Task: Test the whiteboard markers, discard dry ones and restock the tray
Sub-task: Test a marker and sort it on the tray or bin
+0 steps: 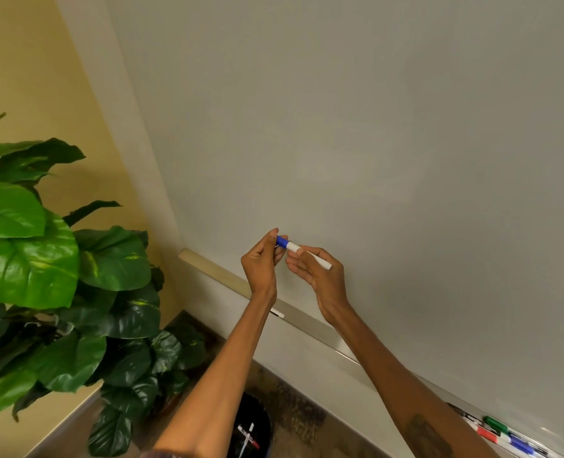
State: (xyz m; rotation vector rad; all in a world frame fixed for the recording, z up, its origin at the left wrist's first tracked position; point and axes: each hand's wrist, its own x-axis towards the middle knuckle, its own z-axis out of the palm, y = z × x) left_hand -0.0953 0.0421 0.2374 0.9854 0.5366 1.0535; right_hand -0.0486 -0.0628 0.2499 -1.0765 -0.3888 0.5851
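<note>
At the whiteboard (373,143), you hold one whiteboard marker (294,247) up in both hands just in front of the board's lower left area. Your left hand (261,262) has its fingers and thumb curled round the blue cap (282,241); your right hand (323,278) pinches the white barrel in loosely curled fingers, with the barrel's far end poking out past the knuckles. The cap looks seated on the barrel, and whether it is about to come off or has just gone on cannot be told.

The step in hand appears to be the test of this blue marker. If so, the next move calls for a straight pull apart along the barrel, with the right hand keeping a firm pinch; then put the tip to the bare board close ahead.

The tray (307,321) runs along the board's foot below your wrists, and green, red, blue and black markers (505,438) lie at its far right end. A dark bin (260,411) stands on the floor beneath your left forearm with a few discarded markers (247,436) inside, handy if this one writes dry. A large leafy plant (42,259) fills the corner to your left.
</note>
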